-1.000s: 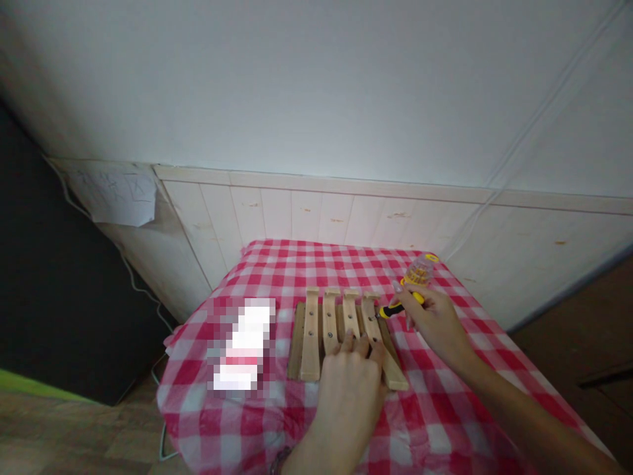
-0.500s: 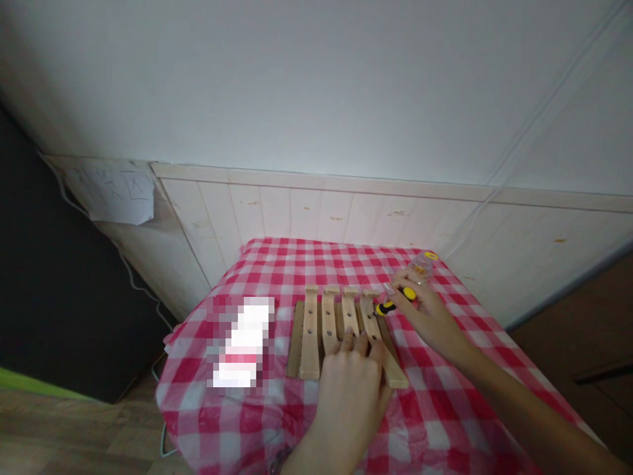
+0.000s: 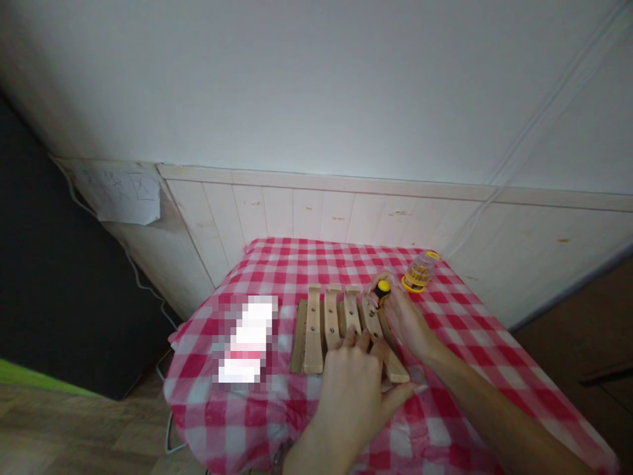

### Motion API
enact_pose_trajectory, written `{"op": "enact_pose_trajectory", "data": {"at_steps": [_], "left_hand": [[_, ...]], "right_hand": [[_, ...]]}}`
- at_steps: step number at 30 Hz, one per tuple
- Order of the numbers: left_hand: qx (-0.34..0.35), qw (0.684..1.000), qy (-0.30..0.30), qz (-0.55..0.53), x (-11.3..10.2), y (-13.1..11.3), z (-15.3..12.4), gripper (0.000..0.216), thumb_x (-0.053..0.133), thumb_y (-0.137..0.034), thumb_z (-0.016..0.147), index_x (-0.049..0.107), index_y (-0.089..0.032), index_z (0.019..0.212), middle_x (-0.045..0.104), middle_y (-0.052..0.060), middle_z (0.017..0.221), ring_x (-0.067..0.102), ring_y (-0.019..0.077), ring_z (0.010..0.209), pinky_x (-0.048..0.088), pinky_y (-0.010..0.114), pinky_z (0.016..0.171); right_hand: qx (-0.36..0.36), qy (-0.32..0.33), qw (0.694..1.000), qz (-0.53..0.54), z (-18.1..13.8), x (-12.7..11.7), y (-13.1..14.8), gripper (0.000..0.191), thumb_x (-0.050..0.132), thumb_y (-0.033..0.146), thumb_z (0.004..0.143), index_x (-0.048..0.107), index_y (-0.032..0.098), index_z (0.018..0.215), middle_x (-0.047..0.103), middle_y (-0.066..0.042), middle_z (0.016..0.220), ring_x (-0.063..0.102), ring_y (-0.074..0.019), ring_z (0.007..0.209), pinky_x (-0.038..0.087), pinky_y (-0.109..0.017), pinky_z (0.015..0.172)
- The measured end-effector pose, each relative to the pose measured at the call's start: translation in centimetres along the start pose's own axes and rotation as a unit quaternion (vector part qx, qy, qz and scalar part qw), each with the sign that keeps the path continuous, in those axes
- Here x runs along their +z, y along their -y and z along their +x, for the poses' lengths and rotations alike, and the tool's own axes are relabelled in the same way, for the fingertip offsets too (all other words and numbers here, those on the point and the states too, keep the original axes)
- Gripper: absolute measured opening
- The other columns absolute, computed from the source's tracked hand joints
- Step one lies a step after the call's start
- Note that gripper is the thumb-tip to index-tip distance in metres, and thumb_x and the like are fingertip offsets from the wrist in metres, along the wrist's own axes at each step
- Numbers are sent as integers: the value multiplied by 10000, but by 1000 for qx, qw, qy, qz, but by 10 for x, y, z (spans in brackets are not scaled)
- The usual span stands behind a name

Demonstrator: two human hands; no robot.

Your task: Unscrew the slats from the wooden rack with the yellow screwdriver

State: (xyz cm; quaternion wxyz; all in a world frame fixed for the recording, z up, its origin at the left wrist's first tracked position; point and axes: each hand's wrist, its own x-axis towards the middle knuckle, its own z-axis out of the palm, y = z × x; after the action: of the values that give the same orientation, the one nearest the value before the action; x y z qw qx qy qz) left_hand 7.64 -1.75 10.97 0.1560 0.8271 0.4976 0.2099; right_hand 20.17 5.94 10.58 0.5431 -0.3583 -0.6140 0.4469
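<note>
A wooden piece made of several pale slats across darker boards lies on the tablecloth, with dark screw heads in the slats. My left hand rests flat on the right-hand slats, its fingers stretched over them and the thumb out to the side. In my right hand is a short black and yellow screwdriver, held fairly upright with its tip at the upper screw of the rightmost slat. My fingers partly hide its handle. Behind my right hand stands a clear jar with yellow parts.
A red and white checked tablecloth covers the table, which stands against a white panelled wall. To the left of the slats lies a blurred white object. A drawn-on paper hangs on the wall at left, by a dark panel.
My right hand has come round and tipped the screwdriver from slanting to more upright. My left thumb has spread outward. The jar behind shows more fully, and the view has shifted slightly.
</note>
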Motion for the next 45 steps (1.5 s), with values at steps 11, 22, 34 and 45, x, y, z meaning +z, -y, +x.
{"op": "enact_pose_trajectory", "data": {"at_steps": [11, 22, 34, 45], "left_hand": [[9, 1000, -12, -2, -5, 0, 0, 467, 705, -604, 839, 713, -161, 989, 751, 92, 1005, 693, 316, 964, 566, 444, 825], [-7, 1000, -4, -29, 4, 1, 1, 530, 742, -562, 806, 702, -186, 1178, 729, 96, 1143, 640, 349, 1122, 547, 488, 933], [-25, 998, 62, 4, 34, 13, 8, 787, 795, -587, 701, 628, -145, 1330, 613, 162, 1354, 537, 432, 1264, 471, 570, 1032], [11, 1000, -3, -15, 20, 11, 2, 677, 745, -653, 751, 683, -177, 1229, 705, 137, 1226, 623, 404, 1171, 535, 547, 953]], "right_hand": [[-19, -19, 1000, -9, 5, -10, -4, 364, 500, 621, 925, 601, 277, 987, 644, -17, 862, 632, -193, 812, 520, -330, 743], [-73, -6, 994, -81, 1, -13, 5, 351, 580, 581, 906, 668, 241, 892, 706, -42, 833, 689, -206, 802, 554, -340, 768], [-108, -67, 984, -123, -11, -26, -10, 341, 413, 530, 1001, 558, 254, 863, 643, -23, 758, 627, -182, 672, 531, -312, 640], [-102, 67, 985, -122, 3, -42, -7, 293, 439, 461, 1012, 572, 238, 877, 689, -31, 766, 659, -175, 669, 533, -323, 658]]}}
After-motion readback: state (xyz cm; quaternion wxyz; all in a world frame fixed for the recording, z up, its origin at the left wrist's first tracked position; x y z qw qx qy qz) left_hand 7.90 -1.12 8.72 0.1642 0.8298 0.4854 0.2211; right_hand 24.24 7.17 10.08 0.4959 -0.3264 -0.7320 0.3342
